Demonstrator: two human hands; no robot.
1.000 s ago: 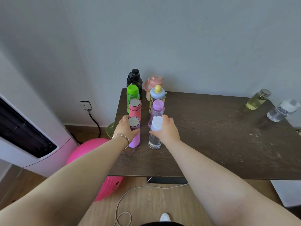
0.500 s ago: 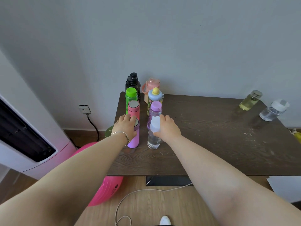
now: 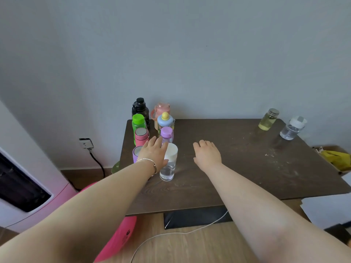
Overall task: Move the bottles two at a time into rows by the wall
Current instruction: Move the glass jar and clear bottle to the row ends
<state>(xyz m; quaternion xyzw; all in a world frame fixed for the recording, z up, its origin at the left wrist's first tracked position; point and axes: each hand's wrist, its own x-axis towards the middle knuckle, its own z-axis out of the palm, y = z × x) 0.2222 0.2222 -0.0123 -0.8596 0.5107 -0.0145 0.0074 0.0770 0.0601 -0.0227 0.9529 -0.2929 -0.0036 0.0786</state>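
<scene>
Two rows of bottles stand at the dark table's [image 3: 237,179] left end. The left row holds a black bottle [image 3: 140,109], a green-capped one [image 3: 138,123], a pink flask [image 3: 141,137] and a purple flask [image 3: 136,153]. The right row holds a pink jug [image 3: 162,109], a blue bottle with a yellow knob [image 3: 165,121], a purple-capped bottle [image 3: 166,134] and a clear white-capped bottle [image 3: 168,164]. My left hand [image 3: 154,153] hovers open between the two front bottles, holding nothing. Open and empty, my right hand [image 3: 207,153] is above the bare table right of them. At the far right stand a yellow-liquid jar [image 3: 268,119] and a clear bottle [image 3: 292,129].
The wall runs behind the table. A pink ball [image 3: 117,238] and a white-pink appliance [image 3: 28,196] sit left of the table. A socket with a black cable [image 3: 86,144] is on the wall. White paper [image 3: 326,209] and a box with something yellow [image 3: 338,158] lie at the right.
Both hands have let go of the purple flask and the clear white-capped bottle. My right hand has moved right, away from the rows; my left has shifted right between the front bottles.
</scene>
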